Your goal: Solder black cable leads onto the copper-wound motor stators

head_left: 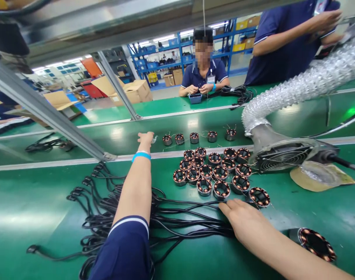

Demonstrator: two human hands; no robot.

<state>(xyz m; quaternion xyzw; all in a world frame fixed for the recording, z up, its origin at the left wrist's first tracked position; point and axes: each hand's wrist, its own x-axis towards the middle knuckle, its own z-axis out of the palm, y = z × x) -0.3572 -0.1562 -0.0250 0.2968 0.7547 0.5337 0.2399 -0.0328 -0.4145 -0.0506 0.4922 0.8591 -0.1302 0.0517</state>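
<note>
My left hand (146, 140) reaches out over the sunken green channel, its fingers apart, with a small clear scrap (154, 139) beside it. A row of copper-wound motor stators (194, 137) stands to its right in the channel. My right hand (243, 217) is closed around the ends of black cables (192, 223) on the near bench; its fingertips are partly hidden. Just beyond it lies a larger-looking stator (259, 197) at the edge of a cluster of stators (206, 171). Another stator (316, 244) lies beyond my right forearm.
A fan blower (282, 155) with a foil duct (306, 79) stands at right, near a brown-rimmed piece with clear plastic (320, 175). A metal post (46, 105) slants at left. Across the channel, a seated person works over a blue bin (195, 98); another person stands at right.
</note>
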